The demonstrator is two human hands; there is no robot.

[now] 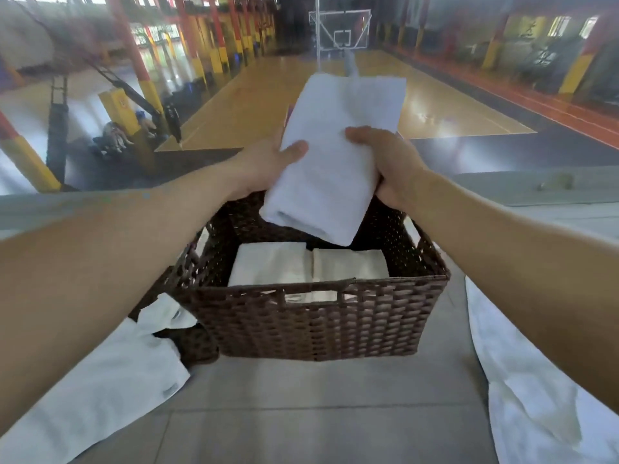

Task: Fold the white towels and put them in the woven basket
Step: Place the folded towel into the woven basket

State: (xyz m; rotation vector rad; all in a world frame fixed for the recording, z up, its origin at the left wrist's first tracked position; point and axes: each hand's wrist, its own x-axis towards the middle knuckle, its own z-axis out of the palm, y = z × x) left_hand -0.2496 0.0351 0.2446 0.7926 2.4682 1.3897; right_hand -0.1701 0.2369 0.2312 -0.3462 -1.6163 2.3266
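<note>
- While we look down over both forearms, our left hand point(264, 165) and right hand point(392, 162) hold one folded white towel point(335, 155) between them, above the far side of the woven basket point(318, 329).
- Left hand: thumb pressed over the towel's left edge, fingers hidden behind the cloth.
- Right hand: thumb on the front face, fingers curled under the right edge.
- Held towel is tilted, its lower folded end dipping toward the basket's far rim. We cannot tell whether it touches the weave.
- Two more folded towels lie side by side on the basket floor, left one point(271, 266) and right one point(351, 266), edges touching.
- Basket stands on a grey tabletop point(318, 413).
- Loose white towel point(110, 390) lies crumpled by the basket's near-left corner.
- Another spread towel point(522, 396) lies to the right, apart from the basket.
- Beyond the table: a basketball court point(261, 95), possibly with a hoop at its far end; blurred.
</note>
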